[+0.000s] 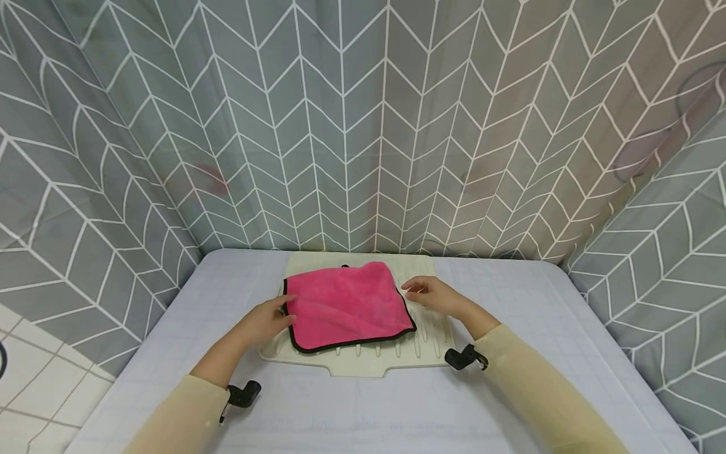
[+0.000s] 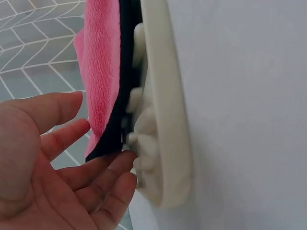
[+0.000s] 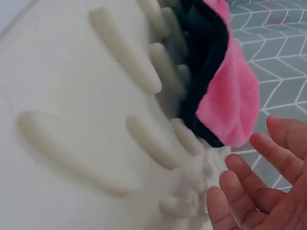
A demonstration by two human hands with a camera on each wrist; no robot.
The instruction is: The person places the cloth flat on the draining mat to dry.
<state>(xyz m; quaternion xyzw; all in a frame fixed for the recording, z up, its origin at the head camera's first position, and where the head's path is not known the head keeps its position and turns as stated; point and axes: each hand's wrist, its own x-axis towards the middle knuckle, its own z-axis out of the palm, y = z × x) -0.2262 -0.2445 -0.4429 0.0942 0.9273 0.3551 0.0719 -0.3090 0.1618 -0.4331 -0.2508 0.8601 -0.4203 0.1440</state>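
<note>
A pink towel [image 1: 346,306] with black edging lies spread over a cream ribbed drying mat [image 1: 357,366], a little rumpled at its upper right. My left hand [image 1: 265,325] is at the towel's left edge. In the left wrist view its fingers are spread, with fingertips right at the dark trim [image 2: 109,143] and the thumb apart from the cloth. My right hand [image 1: 435,296] hovers beside the towel's right edge, above the mat, its fingers loosely bent and holding nothing. Raised ridges [image 3: 124,52] of the mat show beside the towel in the right wrist view.
A white-covered table [image 1: 351,416] bears the mat near its far edge. Grey curtains [image 1: 363,126] with a white chevron pattern hang behind and at both sides. Black wrist devices [image 1: 244,395] are strapped over both pale sleeves. White floor tiles [image 1: 34,378] show at the lower left.
</note>
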